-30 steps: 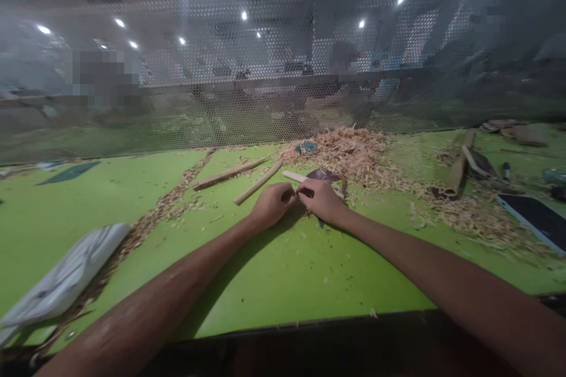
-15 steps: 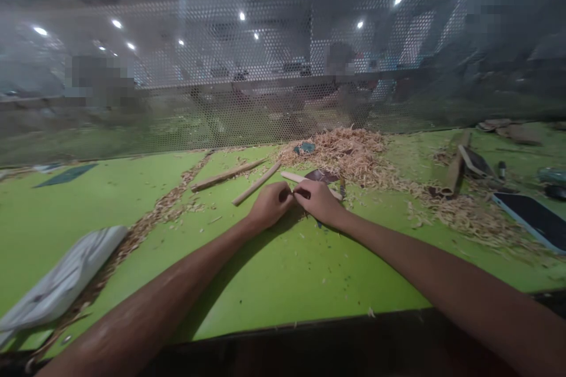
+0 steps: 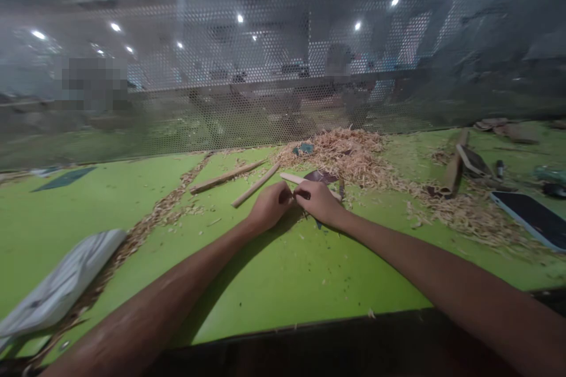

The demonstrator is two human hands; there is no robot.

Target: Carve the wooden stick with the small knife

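Note:
My left hand and my right hand meet fingertip to fingertip low over the green table. Both are closed in a pinch; whatever lies between the fingertips is too small to make out. A pale wooden stick passes behind my right hand, its far end showing past the knuckles, near a dark brown piece. To the left of my hands lie a curved light stick and a longer brown stick.
Curly wood shavings are heaped at the back by a perforated metal screen. A phone and a brown hollow piece lie at right. A white striped bundle sits at left, beside a dark green sheet.
The view has shifted very slightly. Both hands keep their places and their pinched shape.

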